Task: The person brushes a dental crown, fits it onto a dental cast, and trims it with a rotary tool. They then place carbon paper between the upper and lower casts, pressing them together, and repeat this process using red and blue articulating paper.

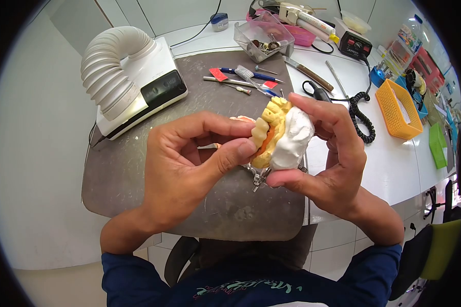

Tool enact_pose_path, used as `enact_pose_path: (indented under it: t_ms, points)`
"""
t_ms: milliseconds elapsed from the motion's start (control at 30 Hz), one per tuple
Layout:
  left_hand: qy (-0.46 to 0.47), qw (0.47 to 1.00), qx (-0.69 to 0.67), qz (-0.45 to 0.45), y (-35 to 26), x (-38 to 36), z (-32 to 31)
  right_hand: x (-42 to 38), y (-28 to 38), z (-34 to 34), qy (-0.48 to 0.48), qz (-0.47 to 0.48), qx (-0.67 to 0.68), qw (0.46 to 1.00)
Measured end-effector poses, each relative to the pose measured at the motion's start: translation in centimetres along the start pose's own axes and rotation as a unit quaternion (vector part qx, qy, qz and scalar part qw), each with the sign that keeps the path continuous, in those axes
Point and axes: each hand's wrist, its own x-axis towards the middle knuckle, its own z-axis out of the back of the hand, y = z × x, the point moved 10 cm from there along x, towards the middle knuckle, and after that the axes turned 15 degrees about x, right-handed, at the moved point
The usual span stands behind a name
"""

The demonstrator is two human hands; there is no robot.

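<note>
My right hand (340,158) grips a dental cast by its white plaster base (293,140), fingers on top and thumb underneath. Yellow stone teeth (275,111) stand along the cast, with an orange gum-coloured strip (266,142) beside them. Between the thumb and fingertips of my left hand (184,163) is a cream dental bridge (259,132), pinched right at the side of the cast. Behind my left fingers shows part of a pinkish piece (242,118). A metal articulator part (257,180) sticks out below the cast, mostly hidden.
A dust extractor with a ribbed white hose (105,66) stands at left on the grey mat (230,215). Pens, a toothbrush (245,73) and small tools lie beyond my hands. Behind is a clear plastic box (264,38); at right are a coiled black cord (362,120) and yellow basket (397,110).
</note>
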Motion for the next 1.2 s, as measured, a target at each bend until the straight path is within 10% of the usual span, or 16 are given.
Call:
enact_pose_path:
  t_ms: [1200]
  points:
    - [0.003,1.000,0.007,0.013,-0.5,0.4,0.3,0.7,1.6,-0.4,0.026,0.033,-0.088,0.995]
